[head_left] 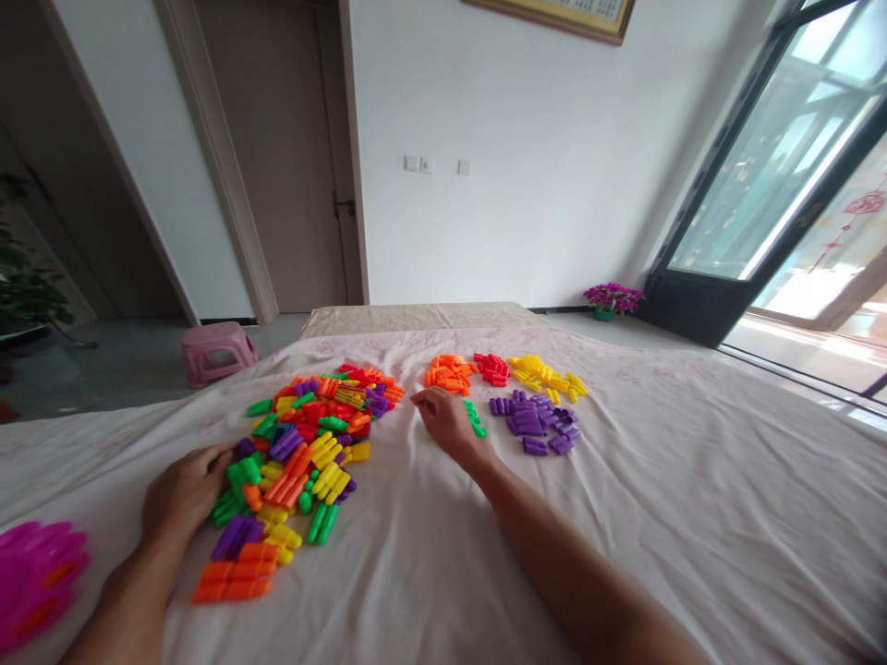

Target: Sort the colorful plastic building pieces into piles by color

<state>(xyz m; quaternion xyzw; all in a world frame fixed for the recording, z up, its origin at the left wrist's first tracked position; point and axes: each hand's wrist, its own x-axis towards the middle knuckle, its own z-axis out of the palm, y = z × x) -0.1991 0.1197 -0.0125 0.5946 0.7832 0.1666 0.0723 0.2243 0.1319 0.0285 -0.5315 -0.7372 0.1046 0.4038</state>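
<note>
A white-walled room surrounds a pale, pink-patterned cloth-covered table (416,573); a gold-framed picture (554,13) just past 12 o'clock bears dark characters too small to read. A closed brown door (270,139) stands at 11, a pink plastic stool (220,353) between 10 and 11, magenta flowers in a green pot (613,299) at 1. A blurred, scalloped pink plastic item (28,577) sits at 9. The mixed heap of multicoloured plastic pieces (291,471) lies at 11; its left edge meets the bent fingers of the left hand (184,489), though I cannot tell whether they grip anything. The right hand (447,425) is curled at 12, contents hidden, partly blocking small green pieces (475,420). Beyond it lie orange pieces (449,374) at 12 and red pieces (492,369) just past; yellow pieces (544,375) and purple pieces (532,420) are at 1.
</note>
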